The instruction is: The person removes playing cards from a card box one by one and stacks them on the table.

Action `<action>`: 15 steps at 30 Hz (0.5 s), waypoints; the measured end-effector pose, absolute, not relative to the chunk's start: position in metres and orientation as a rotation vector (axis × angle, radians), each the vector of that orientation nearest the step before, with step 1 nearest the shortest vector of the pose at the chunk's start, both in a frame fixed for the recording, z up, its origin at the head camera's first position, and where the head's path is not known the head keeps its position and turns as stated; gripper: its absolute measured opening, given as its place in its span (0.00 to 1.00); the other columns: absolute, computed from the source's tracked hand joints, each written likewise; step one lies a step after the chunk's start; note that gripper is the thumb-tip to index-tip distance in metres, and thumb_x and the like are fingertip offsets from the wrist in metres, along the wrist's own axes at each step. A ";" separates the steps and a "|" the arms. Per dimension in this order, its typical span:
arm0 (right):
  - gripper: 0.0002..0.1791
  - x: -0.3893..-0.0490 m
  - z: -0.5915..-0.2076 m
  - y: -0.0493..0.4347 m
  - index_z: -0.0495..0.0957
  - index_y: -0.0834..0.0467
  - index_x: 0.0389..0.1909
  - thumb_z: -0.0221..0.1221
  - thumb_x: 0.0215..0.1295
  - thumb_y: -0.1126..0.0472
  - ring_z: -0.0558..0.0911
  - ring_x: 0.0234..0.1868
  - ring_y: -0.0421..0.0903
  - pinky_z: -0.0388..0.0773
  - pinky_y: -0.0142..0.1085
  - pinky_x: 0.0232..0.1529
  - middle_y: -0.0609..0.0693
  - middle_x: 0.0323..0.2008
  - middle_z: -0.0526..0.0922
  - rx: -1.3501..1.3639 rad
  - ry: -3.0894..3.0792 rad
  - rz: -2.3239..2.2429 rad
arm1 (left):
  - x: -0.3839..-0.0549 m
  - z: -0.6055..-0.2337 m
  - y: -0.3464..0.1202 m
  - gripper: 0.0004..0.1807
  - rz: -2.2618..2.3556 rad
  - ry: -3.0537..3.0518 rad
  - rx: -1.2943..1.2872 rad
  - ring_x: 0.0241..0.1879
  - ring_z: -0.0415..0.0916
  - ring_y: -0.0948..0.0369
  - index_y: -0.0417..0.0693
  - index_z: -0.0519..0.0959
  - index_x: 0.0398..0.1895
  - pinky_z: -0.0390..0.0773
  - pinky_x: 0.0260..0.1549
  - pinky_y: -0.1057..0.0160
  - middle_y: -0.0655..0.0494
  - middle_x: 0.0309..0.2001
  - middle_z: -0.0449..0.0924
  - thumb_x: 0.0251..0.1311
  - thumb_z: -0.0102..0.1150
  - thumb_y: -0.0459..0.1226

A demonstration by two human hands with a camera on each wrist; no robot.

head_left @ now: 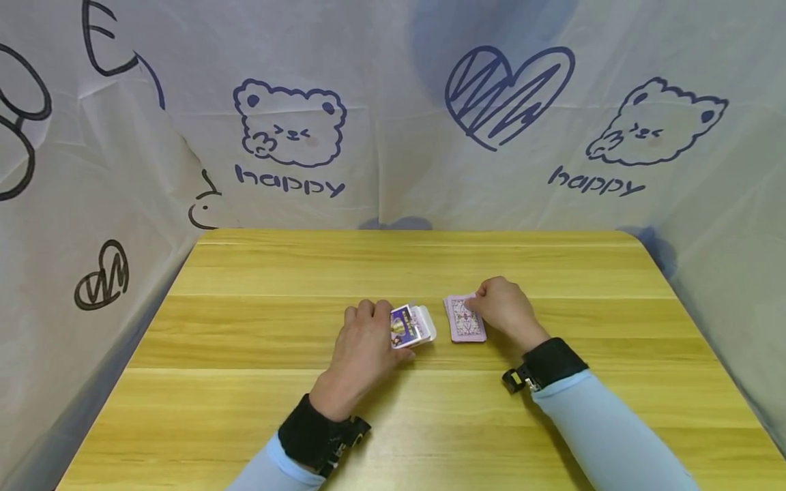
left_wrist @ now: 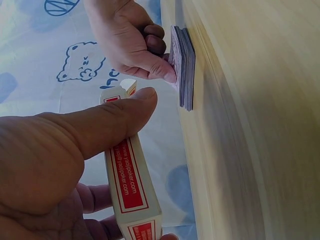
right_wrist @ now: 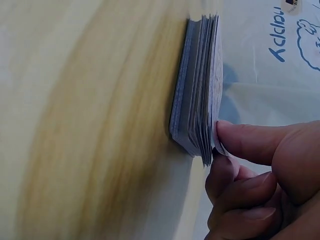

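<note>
My left hand (head_left: 364, 349) grips a playing-card box (head_left: 405, 329) with a purple and white front, its white flap end pointing right. In the left wrist view the thumb lies across the narrow red and white side of the box (left_wrist: 131, 187), fingers curled behind it. To the right of the box, a deck of playing cards (head_left: 464, 326) lies on the table, pink patterned backs up. My right hand (head_left: 508, 310) is at the deck's far right corner. The right wrist view shows its thumb and index finger pinching the bent-up corner of the top card (right_wrist: 218, 137).
The deck rests on a yellow wood-grain table (head_left: 258, 273), and its stacked edges (right_wrist: 187, 95) are slightly uneven. A pale cloth (head_left: 393, 136) with bear and heart drawings hangs behind the table and along both sides.
</note>
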State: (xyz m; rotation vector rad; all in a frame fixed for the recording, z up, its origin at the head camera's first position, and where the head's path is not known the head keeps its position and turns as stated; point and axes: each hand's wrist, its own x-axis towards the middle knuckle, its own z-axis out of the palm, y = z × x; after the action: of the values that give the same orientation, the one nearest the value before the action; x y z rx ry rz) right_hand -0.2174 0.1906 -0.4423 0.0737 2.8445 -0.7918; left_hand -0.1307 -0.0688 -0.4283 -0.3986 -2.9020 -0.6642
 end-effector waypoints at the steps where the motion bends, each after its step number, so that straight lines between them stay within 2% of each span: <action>1: 0.17 -0.217 -0.442 0.190 0.78 0.57 0.24 0.67 0.69 0.53 0.71 0.21 0.44 0.63 0.35 0.22 0.46 0.19 0.72 0.071 2.852 -0.770 | -0.131 -0.428 -0.069 0.43 -0.663 -2.902 -0.397 0.41 0.69 0.48 0.35 0.77 0.55 0.75 0.34 0.57 0.40 0.44 0.77 0.40 0.89 0.50; 9: 0.18 -0.217 -0.440 0.188 0.76 0.59 0.36 0.70 0.67 0.50 0.76 0.27 0.49 0.66 0.39 0.27 0.51 0.27 0.78 0.118 2.891 -0.695 | -0.130 -0.428 -0.069 0.42 -0.668 -2.903 -0.396 0.41 0.69 0.48 0.35 0.77 0.55 0.75 0.36 0.56 0.40 0.44 0.77 0.41 0.89 0.49; 15: 0.19 -0.216 -0.438 0.188 0.76 0.60 0.37 0.69 0.68 0.49 0.76 0.29 0.50 0.67 0.39 0.28 0.53 0.29 0.78 0.149 2.908 -0.741 | -0.130 -0.427 -0.069 0.43 -0.666 -2.913 -0.396 0.42 0.69 0.49 0.35 0.77 0.56 0.75 0.36 0.57 0.40 0.45 0.77 0.42 0.88 0.49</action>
State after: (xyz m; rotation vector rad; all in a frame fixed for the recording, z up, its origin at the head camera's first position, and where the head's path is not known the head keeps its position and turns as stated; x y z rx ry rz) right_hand -0.2157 0.1880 -0.4382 0.1487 2.9083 -0.7412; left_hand -0.1305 -0.0693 -0.4274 -0.3961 -2.9133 -0.6662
